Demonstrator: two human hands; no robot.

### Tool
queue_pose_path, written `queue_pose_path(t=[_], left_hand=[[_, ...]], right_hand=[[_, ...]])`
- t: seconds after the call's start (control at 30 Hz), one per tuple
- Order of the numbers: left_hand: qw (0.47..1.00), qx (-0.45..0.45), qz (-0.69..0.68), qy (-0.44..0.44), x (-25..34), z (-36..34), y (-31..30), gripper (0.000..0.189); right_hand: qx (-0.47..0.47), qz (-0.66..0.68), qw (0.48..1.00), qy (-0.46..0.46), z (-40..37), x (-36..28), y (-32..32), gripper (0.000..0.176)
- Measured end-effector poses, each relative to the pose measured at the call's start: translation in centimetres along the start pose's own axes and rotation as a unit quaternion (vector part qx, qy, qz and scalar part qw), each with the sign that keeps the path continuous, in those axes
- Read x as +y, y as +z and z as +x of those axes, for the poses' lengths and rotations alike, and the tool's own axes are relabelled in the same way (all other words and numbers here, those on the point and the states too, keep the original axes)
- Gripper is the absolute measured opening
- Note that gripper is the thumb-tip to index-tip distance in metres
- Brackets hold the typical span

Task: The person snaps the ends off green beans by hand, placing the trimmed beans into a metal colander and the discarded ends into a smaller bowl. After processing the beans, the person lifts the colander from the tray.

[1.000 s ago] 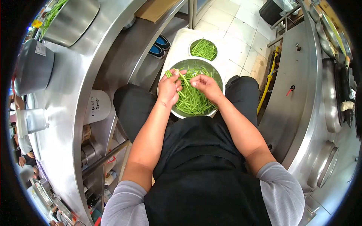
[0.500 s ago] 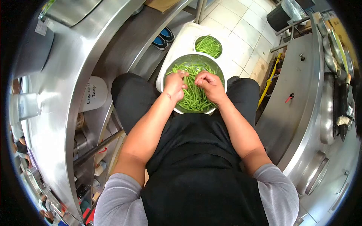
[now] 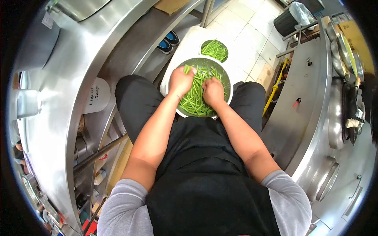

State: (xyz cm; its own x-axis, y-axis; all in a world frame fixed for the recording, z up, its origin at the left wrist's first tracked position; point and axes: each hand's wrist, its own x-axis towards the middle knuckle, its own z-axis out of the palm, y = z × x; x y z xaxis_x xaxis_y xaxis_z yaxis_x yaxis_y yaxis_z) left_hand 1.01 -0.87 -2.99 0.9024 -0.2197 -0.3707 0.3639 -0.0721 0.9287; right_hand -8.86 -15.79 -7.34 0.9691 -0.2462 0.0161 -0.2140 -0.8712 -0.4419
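A perforated metal colander sits in front of me between my knees, heaped with long green beans. Over its left side, my left hand is closed, with bean ends poking out past the thumb. My right hand reaches down into the pile on the right, its fingers curled among the beans and their tips partly hidden. Just beyond the colander stands a smaller bowl that also contains green beans.
Both vessels rest on a white surface. A steel counter runs along my left, with a container marked liquid soap below it. On the right are a steel unit, a yellow pipe and pans. Shoes lie ahead.
My hands have moved apart slightly: the left has turned with beans showing at its top, and the right has lowered into the pile. The view has shifted a little.
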Motion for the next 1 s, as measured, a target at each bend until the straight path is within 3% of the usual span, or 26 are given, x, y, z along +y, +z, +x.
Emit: queue_pose_path(t=[0.03, 0.07, 0.1, 0.3, 0.37, 0.47, 0.5, 0.63, 0.73, 0.83, 1.0], left_hand=[[0.982, -0.012, 0.170, 0.080, -0.3, -0.2, -0.3, 0.023], [0.929, -0.022, 0.335, 0.156, -0.6, -0.4, -0.7, 0.027], [0.900, -0.033, 0.398, 0.175, 0.0, -1.1, -0.9, 0.031], [0.881, -0.043, 0.422, 0.208, 0.7, -3.0, -1.5, 0.027], [0.876, -0.045, 0.432, 0.207, 0.7, -2.9, -1.5, 0.025], [0.874, -0.053, 0.435, 0.211, 1.4, -3.0, -1.7, 0.025], [0.877, -0.055, 0.431, 0.207, 1.8, -3.2, -1.8, 0.025], [0.875, -0.057, 0.428, 0.219, 1.5, -3.0, -1.8, 0.025], [0.861, -0.080, 0.456, 0.212, 1.1, -3.0, -1.7, 0.029], [0.864, -0.104, 0.437, 0.228, 0.5, -2.9, -1.5, 0.027], [0.868, -0.155, 0.423, 0.210, -0.2, -2.4, -0.9, 0.030]], right_hand=[[0.002, 0.005, 1.000, 0.004, 0.0, -0.2, -0.2, 0.005], [0.002, 0.010, 1.000, 0.008, 0.1, -0.5, -0.3, 0.005], [0.003, 0.009, 1.000, 0.002, 0.1, -0.7, -0.3, 0.005], [0.080, 0.038, 0.993, -0.085, -0.4, -1.9, -1.8, 0.011], [0.047, 0.328, 0.944, 0.010, -0.7, -1.8, -1.9, 0.013], [0.025, 0.377, 0.924, 0.053, -0.6, -0.9, -2.7, 0.021], [0.026, 0.372, 0.926, 0.054, -0.6, -0.4, -2.8, 0.030], [0.029, 0.350, 0.934, 0.063, -0.9, -0.3, -3.8, 0.031], [0.065, 0.265, 0.962, 0.010, -1.6, -0.9, -4.4, 0.031], [0.088, 0.231, 0.963, -0.109, -1.5, -0.4, -4.0, 0.015], [0.101, 0.237, 0.966, -0.028, -1.0, 0.2, -2.5, 0.005]])
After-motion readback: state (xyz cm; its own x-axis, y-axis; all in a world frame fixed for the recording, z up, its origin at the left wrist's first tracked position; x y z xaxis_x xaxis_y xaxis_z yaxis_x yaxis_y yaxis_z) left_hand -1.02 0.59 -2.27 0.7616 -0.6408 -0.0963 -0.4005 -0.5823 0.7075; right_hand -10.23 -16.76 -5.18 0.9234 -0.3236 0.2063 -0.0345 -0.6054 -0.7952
